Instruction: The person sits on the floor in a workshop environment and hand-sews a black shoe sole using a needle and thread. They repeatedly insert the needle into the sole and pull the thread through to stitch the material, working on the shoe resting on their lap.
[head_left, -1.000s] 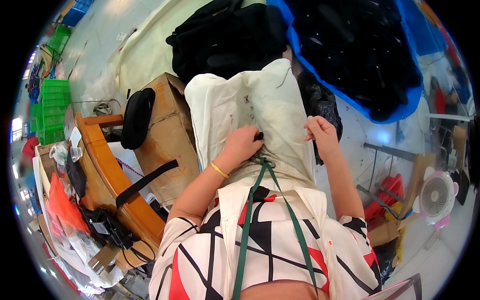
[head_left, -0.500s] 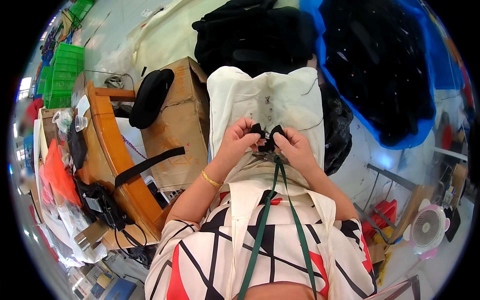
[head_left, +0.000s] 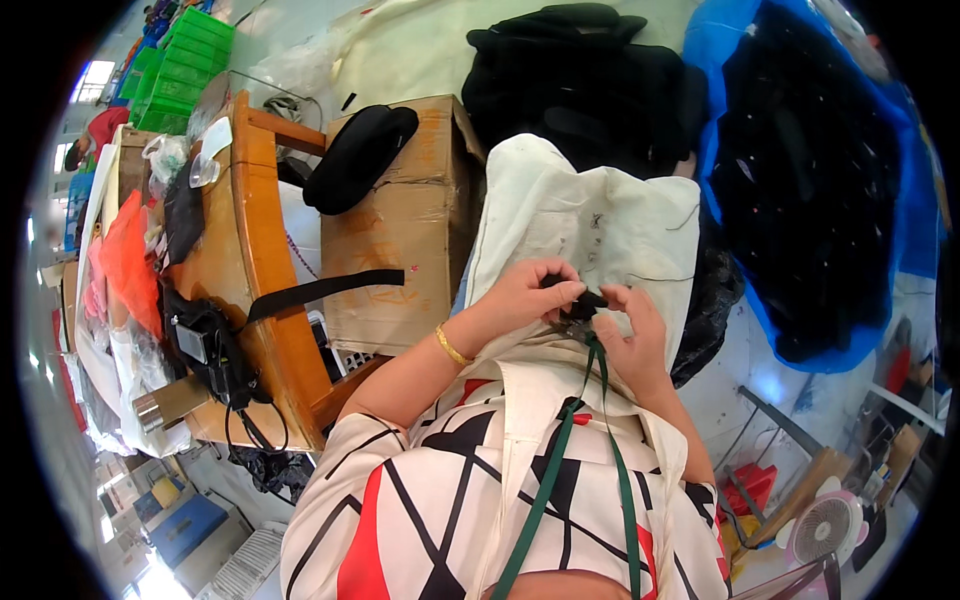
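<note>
My left hand pinches a small black fabric piece over my lap. At the piece's other end my right hand has bent fingers, its thumb apart from the forefinger; the fingertips are at or against the fabric. Under both hands a white cloth covers my lap, with small dark marks along its middle crease. A green cord runs down my front to just below the black piece. Something greyish lies at the cord's lower end, mostly hidden by my hands.
Beyond my knees lies a black fabric pile. At right a blue bag holds many black pieces. On the left stand a cardboard box with a black padded piece on it, and a wooden stool. A fan is lower right.
The view has shifted, so everything sits further right. My right thumb has come away from the black piece, which both hands pinched before; my left hand still grips it.
</note>
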